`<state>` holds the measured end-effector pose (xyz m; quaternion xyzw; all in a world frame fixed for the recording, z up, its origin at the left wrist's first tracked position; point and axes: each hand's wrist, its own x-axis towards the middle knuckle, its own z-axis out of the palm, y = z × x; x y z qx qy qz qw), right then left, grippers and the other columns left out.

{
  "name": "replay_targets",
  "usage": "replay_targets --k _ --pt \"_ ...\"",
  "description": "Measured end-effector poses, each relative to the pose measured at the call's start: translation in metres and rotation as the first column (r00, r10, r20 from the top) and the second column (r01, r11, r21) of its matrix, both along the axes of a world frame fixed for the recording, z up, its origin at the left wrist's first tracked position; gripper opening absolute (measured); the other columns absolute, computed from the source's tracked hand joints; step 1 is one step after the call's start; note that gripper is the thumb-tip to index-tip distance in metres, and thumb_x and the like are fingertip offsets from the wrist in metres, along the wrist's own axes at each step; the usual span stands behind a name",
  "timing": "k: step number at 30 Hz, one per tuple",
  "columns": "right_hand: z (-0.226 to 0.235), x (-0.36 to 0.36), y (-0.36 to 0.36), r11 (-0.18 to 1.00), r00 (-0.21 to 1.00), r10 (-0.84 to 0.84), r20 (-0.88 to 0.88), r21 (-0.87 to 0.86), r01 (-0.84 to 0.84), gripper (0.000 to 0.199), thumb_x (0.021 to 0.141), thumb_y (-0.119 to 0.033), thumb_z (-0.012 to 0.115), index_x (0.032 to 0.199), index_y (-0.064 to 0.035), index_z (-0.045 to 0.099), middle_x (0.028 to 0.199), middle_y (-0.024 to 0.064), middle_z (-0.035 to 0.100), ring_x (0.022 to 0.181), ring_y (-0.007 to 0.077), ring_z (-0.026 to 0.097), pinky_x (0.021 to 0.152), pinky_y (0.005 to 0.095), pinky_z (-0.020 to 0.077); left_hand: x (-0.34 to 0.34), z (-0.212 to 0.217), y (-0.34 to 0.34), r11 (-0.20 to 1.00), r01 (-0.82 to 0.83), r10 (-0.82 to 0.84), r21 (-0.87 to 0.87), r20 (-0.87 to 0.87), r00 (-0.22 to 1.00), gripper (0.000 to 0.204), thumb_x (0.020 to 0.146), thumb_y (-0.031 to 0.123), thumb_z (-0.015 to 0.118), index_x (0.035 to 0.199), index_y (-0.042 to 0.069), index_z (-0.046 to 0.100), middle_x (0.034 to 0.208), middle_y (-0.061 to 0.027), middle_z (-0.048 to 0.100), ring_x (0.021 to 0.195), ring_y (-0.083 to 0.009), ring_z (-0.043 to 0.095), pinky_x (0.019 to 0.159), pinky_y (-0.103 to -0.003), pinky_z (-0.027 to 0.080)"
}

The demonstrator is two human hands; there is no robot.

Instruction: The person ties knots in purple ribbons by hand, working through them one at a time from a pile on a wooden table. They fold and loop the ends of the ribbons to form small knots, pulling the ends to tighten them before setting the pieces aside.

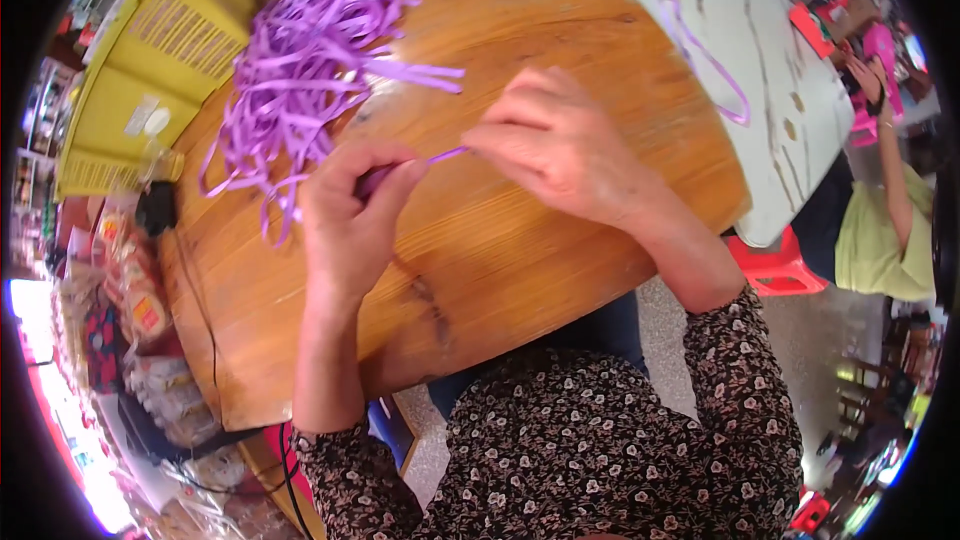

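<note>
A short stretch of purple ribbon [447, 154] runs taut between my two hands above the wooden table. My left hand [352, 205] is closed around a purple bundle [374, 180], mostly hidden by the fingers and thumb. To its right, my right hand [560, 145] pinches the other end of the ribbon between thumb and fingers. Beyond my left hand lies a big tangled heap of purple ribbon [310, 50], with some loose ends trailing toward the table's middle.
The wooden table [560, 240] has a curved right edge. A yellow plastic crate [150, 60] stands at the left, near bagged goods [135, 290] and a black cable [200, 300]. On a white marbled table [770, 70] lies a purple strip [715, 65]. A person [885, 240] sits at the right by a red stool [775, 265].
</note>
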<state>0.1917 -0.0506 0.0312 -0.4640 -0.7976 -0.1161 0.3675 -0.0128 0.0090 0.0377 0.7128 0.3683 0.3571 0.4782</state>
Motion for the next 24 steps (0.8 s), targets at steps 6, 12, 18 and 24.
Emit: replay_targets --k 6,12,18,24 --pt "-0.009 -0.001 -0.001 0.974 0.976 0.116 -0.186 -0.172 -0.148 0.013 0.071 -0.008 0.068 0.084 -0.0063 0.067 0.079 0.0056 0.059 0.078 0.0234 0.055 0.068 0.0348 0.0449 -0.001 -0.004 0.000 0.953 -0.018 0.022 0.303 -0.010 1.000 0.006 0.078 -0.004 0.064 0.080 0.001 0.061 0.067 0.0036 0.048 0.057 -0.0028 0.037 0.049 -0.018 0.027" --pt "-0.005 -0.010 -0.002 0.640 0.557 0.126 -0.821 -0.361 -0.678 0.010 0.077 -0.002 0.066 0.088 -0.0013 0.068 0.085 0.0077 0.063 0.077 0.0155 0.061 0.067 0.0269 0.0491 0.003 -0.014 -0.004 0.995 -0.010 0.029 -0.095 0.198 0.980 0.003 0.083 0.001 0.062 0.085 0.001 0.061 0.070 0.0034 0.052 0.049 -0.0002 0.034 0.043 -0.016 0.024" --pt "-0.015 -0.016 0.006 0.665 0.315 0.055 -0.948 -0.200 -0.719 0.014 0.080 0.002 0.063 0.092 -0.0005 0.068 0.086 0.0075 0.064 0.083 0.0129 0.062 0.072 0.0240 0.0503 0.018 -0.026 -0.016 0.929 0.071 0.080 -0.364 0.382 0.921 0.007 0.085 0.003 0.059 0.092 0.002 0.059 0.069 0.0026 0.054 0.041 0.0011 0.030 0.035 -0.016 0.018" --pt "-0.021 -0.016 0.007 0.957 0.796 0.187 -0.575 -0.076 -0.280 0.019 0.073 -0.002 0.067 0.092 -0.0056 0.069 0.077 0.0066 0.060 0.076 0.0212 0.058 0.068 0.0326 0.0462 0.022 -0.030 -0.020 0.945 -0.008 0.148 -0.327 0.406 0.902 0.009 0.086 0.005 0.058 0.095 0.002 0.060 0.067 0.0045 0.052 0.042 0.0009 0.029 0.037 -0.016 0.019"
